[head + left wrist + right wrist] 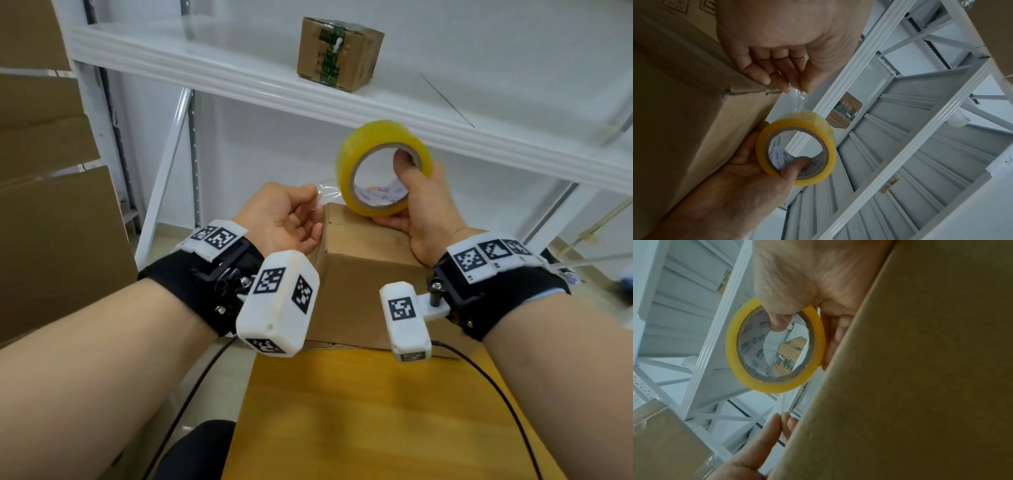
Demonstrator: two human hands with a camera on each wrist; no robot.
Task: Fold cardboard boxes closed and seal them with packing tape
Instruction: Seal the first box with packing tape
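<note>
Right hand (416, 209) hooked through the light, stiff packing-tape roll (383, 168) above the closed cardboard box (363, 270), left hand (284, 219) pinching the thin, clingy tape end (325, 193), probably best kept taut by its corners.

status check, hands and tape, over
Right hand grips tape roll, thumb through core. Left hand pinches free tape end. Closed box below, unsealed. Nothing in the way.

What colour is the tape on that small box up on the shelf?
Dark green printed tape runs over the small box, clearest in the head view.
</note>
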